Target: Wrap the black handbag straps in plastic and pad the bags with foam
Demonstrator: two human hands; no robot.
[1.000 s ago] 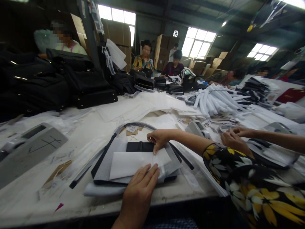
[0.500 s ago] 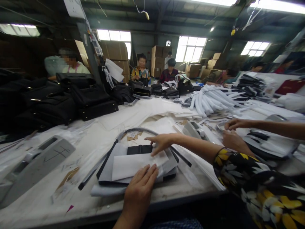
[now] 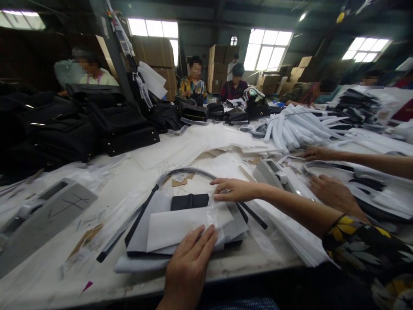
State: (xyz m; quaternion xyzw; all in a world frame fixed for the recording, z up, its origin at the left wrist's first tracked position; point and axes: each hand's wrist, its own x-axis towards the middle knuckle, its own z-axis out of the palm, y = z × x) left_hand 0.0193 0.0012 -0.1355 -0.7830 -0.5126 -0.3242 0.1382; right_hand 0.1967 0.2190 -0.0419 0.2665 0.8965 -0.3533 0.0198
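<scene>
A flat black bag (image 3: 134, 245), mostly covered with white foam sheets, lies at the table's front edge. Its handle, wrapped in clear plastic (image 3: 180, 171), arches behind it. My left hand (image 3: 190, 262) rests flat, fingers stretched, on the lower edge of a folded white foam sheet (image 3: 176, 228). A strip of clear tape (image 3: 212, 217) crosses that sheet near my fingertips. Behind the sheet a black flap with a band (image 3: 189, 201) shows. My right hand (image 3: 235, 190), in a flowered sleeve, is over the bag's upper right, fingers stretched, seemingly holding nothing.
Grey tape dispensers stand at left (image 3: 64, 215) and right of the bag (image 3: 271, 172). A co-worker's hands (image 3: 332, 191) are close on the right. Black bags (image 3: 122, 125) pile up at left, and white foam tubes (image 3: 290, 127) lie at back right.
My right hand has lifted off the foam sheet and drawn back to the right. My left hand stays on it. The clear tape strip now shows plainly. The view has tilted down slightly.
</scene>
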